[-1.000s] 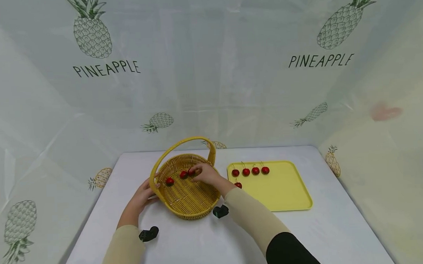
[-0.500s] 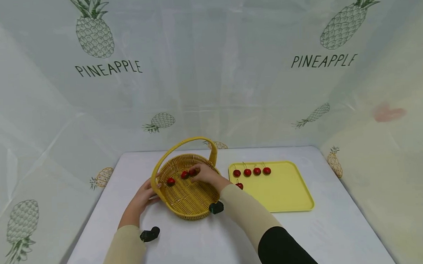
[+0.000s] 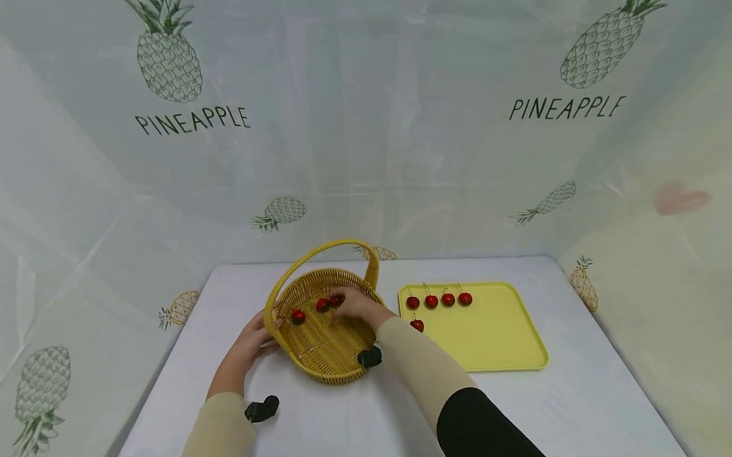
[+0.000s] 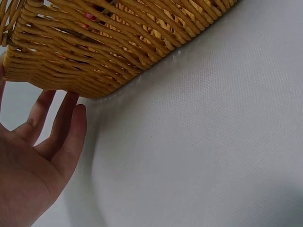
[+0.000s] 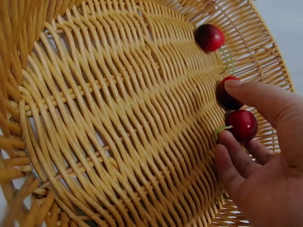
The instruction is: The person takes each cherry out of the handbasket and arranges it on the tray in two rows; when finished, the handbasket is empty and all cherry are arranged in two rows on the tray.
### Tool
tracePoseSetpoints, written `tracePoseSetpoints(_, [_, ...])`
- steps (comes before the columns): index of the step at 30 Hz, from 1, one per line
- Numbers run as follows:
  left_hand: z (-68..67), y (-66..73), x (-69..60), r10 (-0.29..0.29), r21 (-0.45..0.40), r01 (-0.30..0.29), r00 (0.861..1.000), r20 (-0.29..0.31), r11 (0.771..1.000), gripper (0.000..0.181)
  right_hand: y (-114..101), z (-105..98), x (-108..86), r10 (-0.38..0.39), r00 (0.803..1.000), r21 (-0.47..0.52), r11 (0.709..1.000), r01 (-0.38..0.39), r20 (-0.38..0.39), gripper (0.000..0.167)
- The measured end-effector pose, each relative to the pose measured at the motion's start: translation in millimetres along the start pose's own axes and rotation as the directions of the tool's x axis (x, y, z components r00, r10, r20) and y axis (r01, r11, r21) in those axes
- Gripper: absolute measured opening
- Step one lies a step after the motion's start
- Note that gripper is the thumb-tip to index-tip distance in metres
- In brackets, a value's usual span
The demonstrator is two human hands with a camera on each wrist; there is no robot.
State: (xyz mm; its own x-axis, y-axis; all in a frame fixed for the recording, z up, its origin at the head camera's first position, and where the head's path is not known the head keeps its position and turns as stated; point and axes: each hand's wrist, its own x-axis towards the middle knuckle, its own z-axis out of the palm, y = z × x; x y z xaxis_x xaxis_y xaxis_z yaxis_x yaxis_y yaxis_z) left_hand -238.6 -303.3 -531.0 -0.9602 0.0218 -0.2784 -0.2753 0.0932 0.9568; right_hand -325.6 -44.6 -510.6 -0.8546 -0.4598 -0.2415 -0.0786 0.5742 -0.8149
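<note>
A yellow wicker basket (image 3: 330, 351) with an arched handle stands tilted towards the person. My left hand (image 3: 253, 340) grips its left side by the handle's foot; in the left wrist view the fingertips (image 4: 71, 101) touch the basket's underside. Inside the basket lie a left cherry (image 3: 298, 316), a middle cherry (image 5: 228, 93) and a right cherry (image 5: 242, 126). My right hand (image 5: 267, 156) reaches in, its thumb over the middle cherry and its fingers bent beside the right cherry, whose stem lies at a fingertip. A gap shows between thumb and fingers.
A yellow tray (image 3: 485, 345) lies right of the basket. It carries several cherries, four-sided row at its back, with one front cherry (image 3: 417, 325) near the right sleeve. The white table (image 3: 325, 432) meets a pineapple-print cloth at its back edge.
My right wrist and sleeve have shifted left and inwards while the fingers stay at the two close cherries. The left hand keeps its hold. The whole view has drifted slightly.
</note>
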Motion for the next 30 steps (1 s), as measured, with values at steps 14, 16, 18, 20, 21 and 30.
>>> tracePoseSetpoints(14, [1.6, -1.3, 0.8, -0.012, 0.013, 0.012, 0.999, -0.032, 1.000, 0.060, 0.9, -1.5, -1.2, 0.004, 1.000, 0.022, 1.000, -0.005, 0.008, 0.051])
tracePoseSetpoints(16, [1.9, -0.4, 0.8, -0.010, 0.015, 0.011, 0.999, -0.030, 1.000, 0.061, 0.9, -2.9, -2.1, 0.002, 1.000, 0.025, 1.000, -0.002, 0.000, 0.048])
tracePoseSetpoints(18, [2.5, -0.1, 1.0, -0.011, 0.014, 0.011, 1.000, -0.027, 1.000, 0.060, 1.0, -4.1, -3.3, 0.001, 1.000, 0.029, 1.000, -0.001, -0.007, 0.044])
tracePoseSetpoints(20, [2.5, -0.3, 1.4, -0.013, 0.010, 0.013, 1.000, -0.027, 1.000, 0.060, 1.3, -4.5, -4.2, 0.001, 1.000, 0.036, 0.999, -0.001, -0.012, 0.040])
tracePoseSetpoints(21, [1.9, -0.8, 1.6, -0.010, 0.009, 0.010, 1.000, -0.020, 1.000, 0.060, 1.2, -4.6, -4.6, 0.002, 1.000, 0.044, 0.999, -0.001, -0.013, 0.038])
tracePoseSetpoints(30, [-1.1, -2.2, 1.5, -0.020, -0.011, 0.020, 1.000, -0.012, 1.000, 0.061, -1.3, -6.5, -10.0, -0.011, 1.000, 0.082, 0.997, 0.011, -0.005, 0.027])
